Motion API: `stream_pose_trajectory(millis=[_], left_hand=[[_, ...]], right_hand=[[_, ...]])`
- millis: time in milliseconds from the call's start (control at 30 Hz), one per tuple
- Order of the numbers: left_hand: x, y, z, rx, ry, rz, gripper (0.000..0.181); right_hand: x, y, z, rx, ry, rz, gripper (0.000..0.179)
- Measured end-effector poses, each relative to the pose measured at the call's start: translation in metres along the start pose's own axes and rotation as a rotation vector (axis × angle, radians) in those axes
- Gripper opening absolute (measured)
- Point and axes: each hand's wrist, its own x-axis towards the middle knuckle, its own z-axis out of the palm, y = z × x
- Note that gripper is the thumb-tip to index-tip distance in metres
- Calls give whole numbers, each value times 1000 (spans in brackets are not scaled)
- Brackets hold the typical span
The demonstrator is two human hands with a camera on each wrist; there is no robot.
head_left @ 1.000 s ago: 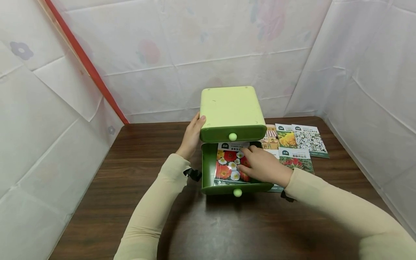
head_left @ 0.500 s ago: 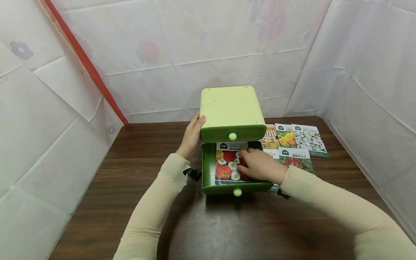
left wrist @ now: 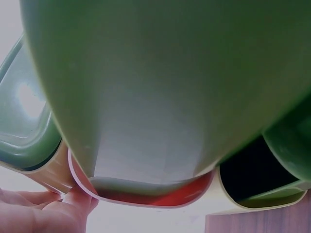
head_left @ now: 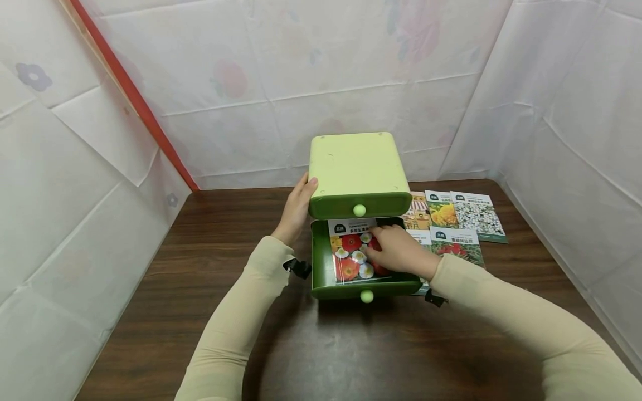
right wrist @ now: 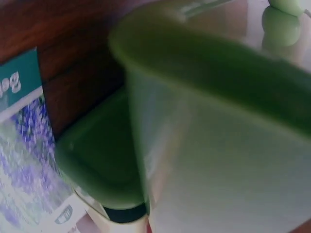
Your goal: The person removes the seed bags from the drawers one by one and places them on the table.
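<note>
A small light-green cabinet (head_left: 356, 161) stands at the middle of the table, with its green middle drawer (head_left: 321, 267) pulled out. Inside that drawer lies a seed packet (head_left: 346, 267) printed with red and white flowers. My right hand (head_left: 401, 250) reaches in over the right rim, thumb and fingertips on the packet's face. My left hand (head_left: 293, 214) rests along the cabinet's left side, its thumb at the front corner. In the left wrist view, fingers (left wrist: 68, 206) touch the shell's edge beside the drawer opening. The right wrist view shows the drawer's outer wall (right wrist: 218, 145), not the hand.
Right of the cabinet lie several other seed packets (head_left: 478, 217), some overlapping, and one with purple flowers (right wrist: 34, 145). The cabinet's top drawer (head_left: 331, 207) is pushed in; a lower drawer front (right wrist: 104, 150) shows under the open one. Patterned curtains (head_left: 281, 72) surround the table.
My right hand has shifted slightly left, and the red-flowered packet has slid left and turned a little inside the drawer. The left hand and cabinet look unchanged.
</note>
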Motion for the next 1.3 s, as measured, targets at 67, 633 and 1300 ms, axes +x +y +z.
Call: stream_pose_trajectory(millis=[67,633,1300], left_hand=[[0,0,0,1,1,-3,63],[0,-1,1,-18,6,-20,64],[0,-1,0,-41,-12,-12,64]], right_hand=[[2,2,0,78,-5,19,44],[14,8,0,888,-88,277,54],[25,10,8,1022,-119,390,53]])
